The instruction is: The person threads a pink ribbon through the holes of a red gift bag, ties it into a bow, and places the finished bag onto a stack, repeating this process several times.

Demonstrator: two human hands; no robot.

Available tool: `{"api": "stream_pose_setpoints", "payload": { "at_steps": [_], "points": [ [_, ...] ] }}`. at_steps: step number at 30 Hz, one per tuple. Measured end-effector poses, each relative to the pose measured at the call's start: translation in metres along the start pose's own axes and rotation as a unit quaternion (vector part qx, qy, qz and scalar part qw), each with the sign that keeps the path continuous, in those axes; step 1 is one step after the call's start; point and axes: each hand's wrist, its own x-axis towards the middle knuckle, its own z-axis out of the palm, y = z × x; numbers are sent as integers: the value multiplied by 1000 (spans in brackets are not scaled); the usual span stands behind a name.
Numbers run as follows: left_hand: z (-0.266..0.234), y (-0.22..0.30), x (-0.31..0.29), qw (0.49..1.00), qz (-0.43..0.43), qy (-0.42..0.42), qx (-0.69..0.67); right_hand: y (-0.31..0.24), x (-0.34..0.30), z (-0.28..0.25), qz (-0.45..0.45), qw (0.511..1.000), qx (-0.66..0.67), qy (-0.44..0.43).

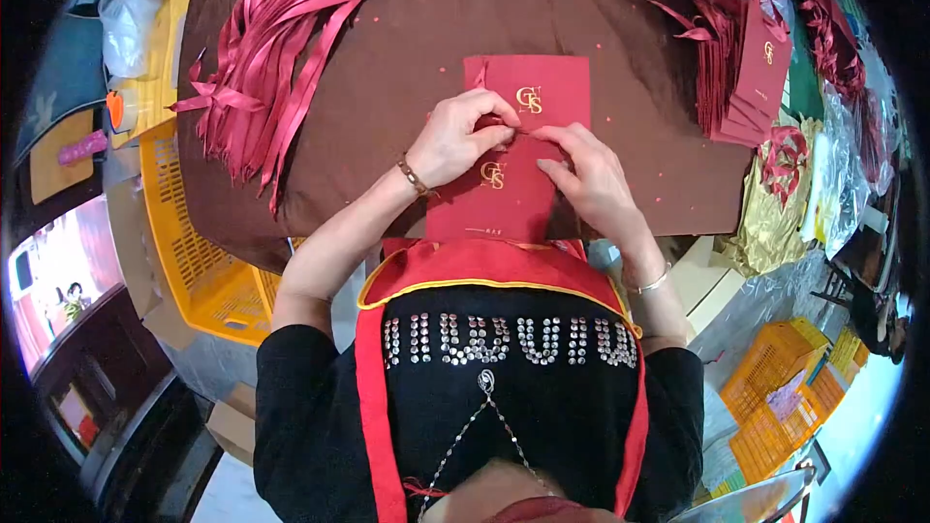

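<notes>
Two dark red paper pieces with gold emblems lie overlapping before me at the table's near edge: the rear red piece (572, 82) and the front red piece (518, 205). Over them, my left hand (455, 143) has its fingers curled in a pinch on a bit of dark red ribbon (520, 132). My right hand (589, 172) meets it from the other side, thumb and forefinger closed at the same ribbon. Most of the ribbon is hidden by my fingers. To the left of my hands lies a loose bundle of dark red ribbons (281, 48).
A brown cloth (436, 19) covers the table. At its right stands a stack of red pieces (722, 77) with ribbons, beside gold wrapping (780, 203). A yellow crate (199, 252) sits off the left edge; orange baskets (770, 378) are at lower right.
</notes>
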Motion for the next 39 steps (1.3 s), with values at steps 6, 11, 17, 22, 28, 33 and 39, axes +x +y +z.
{"api": "stream_pose_setpoints", "payload": {
  "at_steps": [6,11,17,22,28,33,39],
  "points": [
    [0,10,-6,998,7,35,50,8,11,-9,13,994,-3,-109],
    [0,2,-6,961,141,65,229,11,14,-8,-29,994,-10,-105],
    [-2,1,0,973,90,34,210,1,21,-21,146,958,82,-231],
    [1,-2,-2,975,114,37,186,7,17,-19,170,941,174,-236],
    [-9,29,-3,981,9,194,-2,24,16,-15,208,923,221,-237],
    [-15,32,-6,967,48,248,22,38,16,-12,180,900,311,-247],
    [28,14,-19,955,140,82,247,42,16,-9,187,892,333,-242]
  ]
}}
